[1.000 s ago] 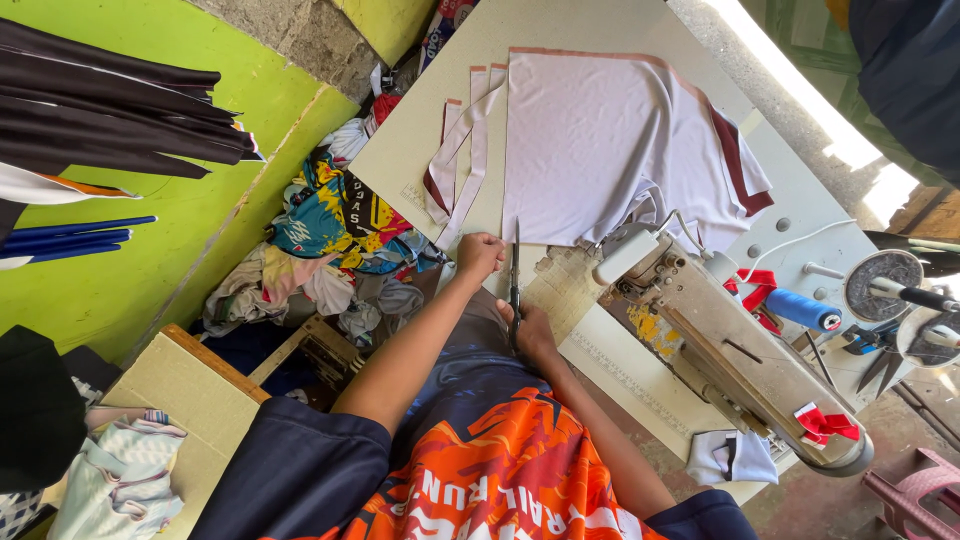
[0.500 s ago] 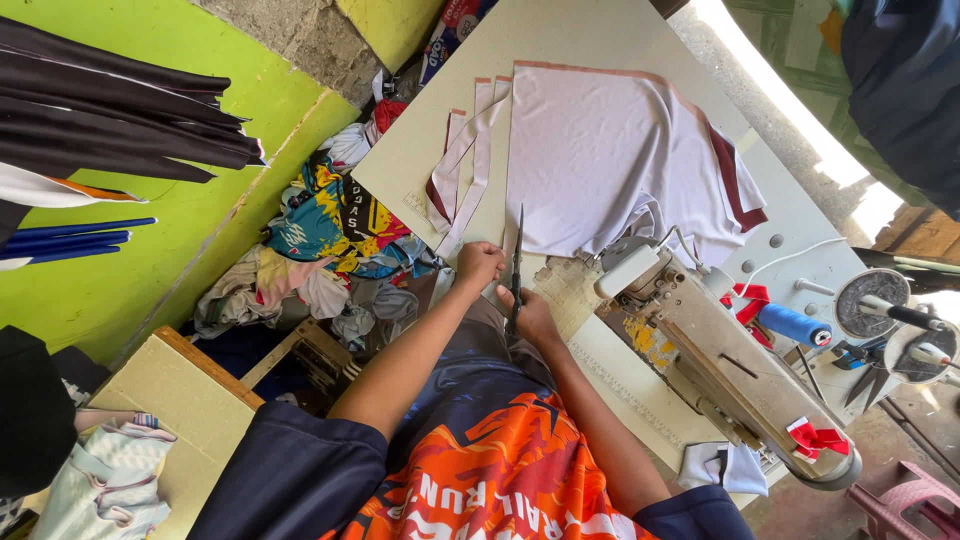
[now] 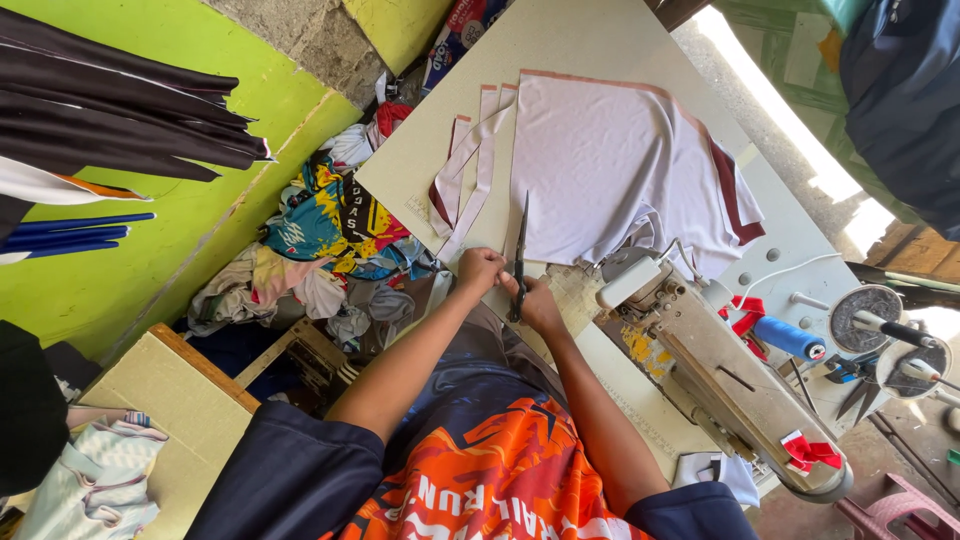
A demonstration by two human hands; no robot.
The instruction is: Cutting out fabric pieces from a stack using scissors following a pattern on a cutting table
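Here we grip the scissors (image 3: 520, 250) in our right hand (image 3: 540, 305); left hand (image 3: 480, 270), at nine o'clock, pinches the soft, limp strip (image 3: 470, 205).

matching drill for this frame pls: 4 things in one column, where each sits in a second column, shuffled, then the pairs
1 scissors
2 blue thread spool
3 fabric strips
4 scrap pile

A on the floor between the green wall and the table
B behind the sewing machine, beside red ribbon
C held in the right hand, blades along the white cloth's edge
D flat on the table, left of the white cloth

Pairs: 1-C, 2-B, 3-D, 4-A
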